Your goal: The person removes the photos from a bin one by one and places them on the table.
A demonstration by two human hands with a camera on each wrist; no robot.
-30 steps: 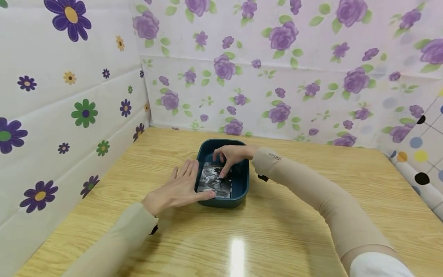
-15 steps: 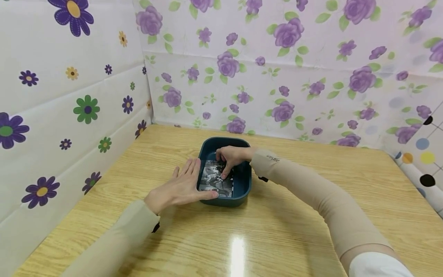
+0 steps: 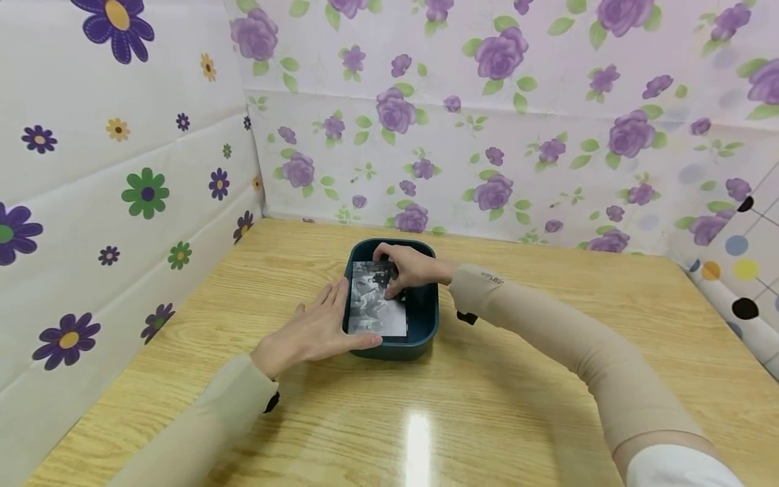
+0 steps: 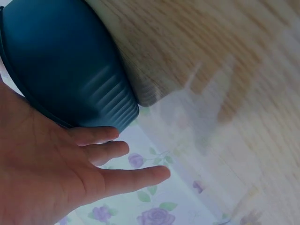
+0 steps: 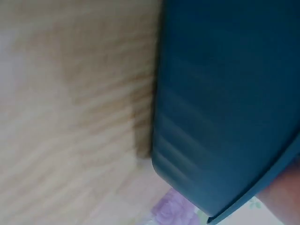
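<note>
Head view: the right hand holds a black-and-white photo near its far right corner; left and nearward of that grip the photo spreads within the blue bin, long axis running toward the back wall. Leftward, the left hand, straight-fingered, touches the rim.

Tabletop: light wood grain, glossy, with one bright streak of reflected light. Back wall covering: pale lilac-white, creased, printed with purple roses and green leaves. Left wall covering: white, purple, green and yellow flowers; right wall covering: coloured dots.
</note>
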